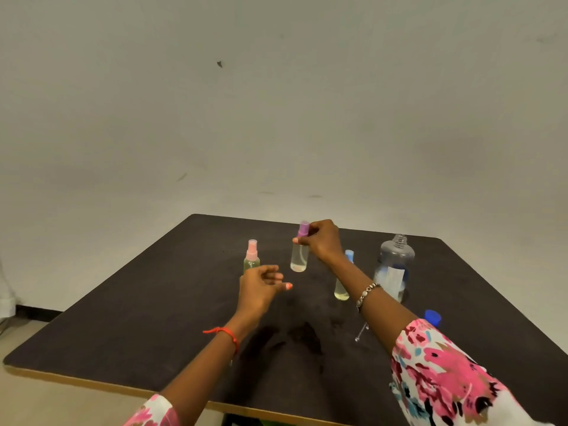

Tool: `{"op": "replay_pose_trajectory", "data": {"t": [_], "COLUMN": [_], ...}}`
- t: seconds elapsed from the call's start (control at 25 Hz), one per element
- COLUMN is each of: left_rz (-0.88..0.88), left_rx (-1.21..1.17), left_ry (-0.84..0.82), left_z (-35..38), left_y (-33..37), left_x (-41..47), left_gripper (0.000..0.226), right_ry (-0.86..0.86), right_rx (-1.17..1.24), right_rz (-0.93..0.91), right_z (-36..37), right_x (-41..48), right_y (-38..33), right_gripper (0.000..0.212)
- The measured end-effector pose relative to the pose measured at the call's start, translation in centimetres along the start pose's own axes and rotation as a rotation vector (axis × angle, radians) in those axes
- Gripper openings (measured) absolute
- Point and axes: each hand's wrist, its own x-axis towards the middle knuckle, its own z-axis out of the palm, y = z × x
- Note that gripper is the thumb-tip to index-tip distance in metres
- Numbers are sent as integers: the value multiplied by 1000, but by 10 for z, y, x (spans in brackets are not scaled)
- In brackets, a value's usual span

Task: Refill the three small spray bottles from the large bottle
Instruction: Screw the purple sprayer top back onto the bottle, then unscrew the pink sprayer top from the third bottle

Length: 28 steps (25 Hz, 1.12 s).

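My right hand [322, 241] pinches the purple spray top of a small clear bottle [299, 256] and holds it upright near the middle of the dark table [123, 318]. My left hand [261, 284] hovers just below and left of it, fingers loosely curled, holding nothing. A pink-capped small bottle [252, 256] stands behind the left hand. A blue-capped small bottle [342, 287] stands partly hidden by my right forearm. The large clear bottle [395, 265] stands uncapped at the right.
A blue cap [432, 317] lies on the table near my right sleeve. A thin metal piece [361, 332] lies in front of the blue-capped bottle. The table's front edge runs below my forearms; a pale wall rises behind the table.
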Motion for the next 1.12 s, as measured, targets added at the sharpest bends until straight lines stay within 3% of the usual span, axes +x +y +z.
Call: {"op": "replay_pose_trajectory", "data": {"t": [0.2, 0.44, 0.56, 0.64, 0.72, 0.8, 0.92, 1.12], "left_rz": [-104, -153, -171, -161, -138, -98, -52, -59], "left_rx": [111, 184, 198, 252, 330, 339, 280, 123], "left_ry": [-52, -73, -66, 43, 194, 251, 182, 106], "left_z": [-33, -46, -48, -48, -47, -45, -39, -25], "left_y": [-18, -33, -39, -42, -43, -44, -40, -32], "left_x": [11, 20, 21, 24, 28, 34, 40, 41], "left_gripper": [11, 6, 7, 13, 31, 53, 76, 41], "right_ry": [59, 29, 1, 155, 260, 68, -270, -336], "right_rx": [7, -50, -90, -61, -11, 64, 109, -95], "right_rz": [92, 141, 176, 53, -212, -312, -148, -113], "right_z": [24, 44, 44, 46, 54, 68, 87, 91], "right_x": [35, 49, 51, 43, 30, 17, 7, -2], "right_y": [23, 50, 46, 36, 22, 11, 0, -1], "right_gripper": [27, 28, 46, 59, 54, 44, 42, 31]}}
